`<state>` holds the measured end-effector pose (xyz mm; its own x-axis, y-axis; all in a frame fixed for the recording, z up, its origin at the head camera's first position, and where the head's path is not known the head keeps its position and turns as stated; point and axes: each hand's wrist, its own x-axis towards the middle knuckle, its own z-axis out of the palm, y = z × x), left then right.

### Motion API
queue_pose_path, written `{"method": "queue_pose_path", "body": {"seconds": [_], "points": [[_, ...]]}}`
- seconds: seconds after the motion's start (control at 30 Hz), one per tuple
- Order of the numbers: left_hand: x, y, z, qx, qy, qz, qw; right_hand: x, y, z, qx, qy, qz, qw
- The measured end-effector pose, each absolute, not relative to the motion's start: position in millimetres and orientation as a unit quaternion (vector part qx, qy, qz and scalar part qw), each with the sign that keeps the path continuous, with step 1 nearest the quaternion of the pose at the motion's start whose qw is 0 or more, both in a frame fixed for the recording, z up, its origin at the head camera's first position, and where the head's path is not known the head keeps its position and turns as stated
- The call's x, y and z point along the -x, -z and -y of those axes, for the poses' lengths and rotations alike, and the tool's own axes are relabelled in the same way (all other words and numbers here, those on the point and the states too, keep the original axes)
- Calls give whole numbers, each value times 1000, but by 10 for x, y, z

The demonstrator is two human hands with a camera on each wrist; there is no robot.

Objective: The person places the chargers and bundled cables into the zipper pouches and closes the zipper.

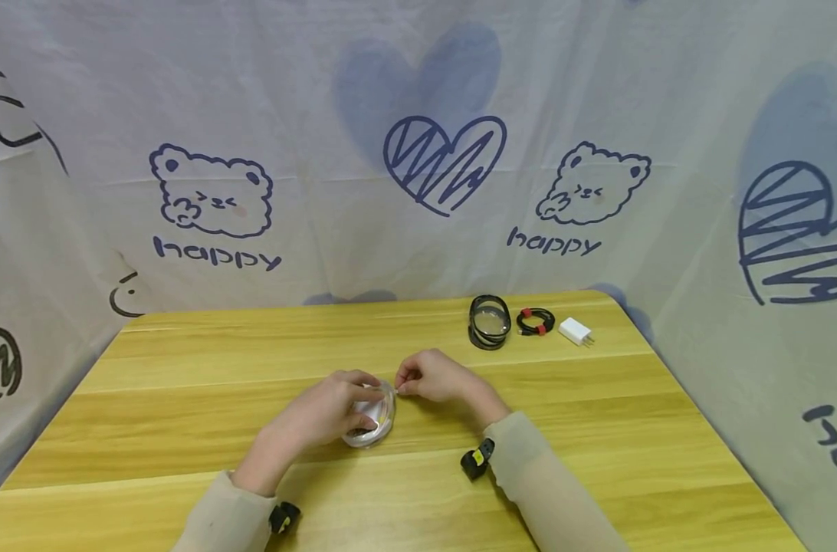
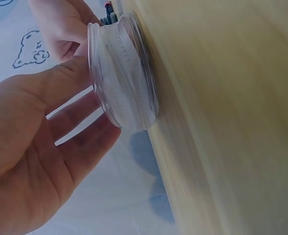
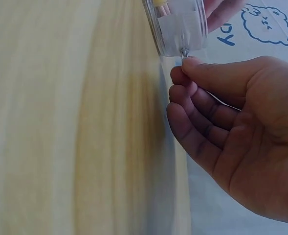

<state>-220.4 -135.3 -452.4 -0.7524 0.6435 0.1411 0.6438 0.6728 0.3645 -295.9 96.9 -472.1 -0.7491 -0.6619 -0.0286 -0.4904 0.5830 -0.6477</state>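
Observation:
A small round clear zip case [image 1: 388, 420] with white edging lies on the table in front of me, and something white and yellow shows inside it. My left hand [image 1: 329, 410] holds it from the left, thumb and fingers spread over its clear top. In the left wrist view the white zip band [image 2: 126, 78] runs along the case's side. My right hand [image 1: 435, 376] is at the case's right edge. Its thumb and forefinger pinch the small zip pull [image 3: 184, 52], as the right wrist view shows; the other fingers are curled beneath.
Toward the back right of the wooden table [image 1: 598, 429] stand a black-rimmed clear case [image 1: 490, 343], a coiled black cable [image 1: 546, 316] with red ties and a white plug adapter [image 1: 574, 331]. A printed white cloth [image 1: 322, 230] hangs behind the table and along its sides.

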Motion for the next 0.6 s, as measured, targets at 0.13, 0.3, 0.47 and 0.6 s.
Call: {"method": "queue_pose_path", "body": {"seconds": [0.13,0.3,0.47,0.6], "points": [[2190,4515,1335,339,200,919,-1,2969,4723,-982,331,316,-878,142],[2176,4509,1321,324,202,924,-1,2967,4710,-985,331,314,-877,153],[2171,4511,1305,306,201,930,-5,2963,4690,-991,338,314,-872,164],[2169,4515,1289,292,202,935,-10,2952,4675,-1000,348,317,-864,181]]}}
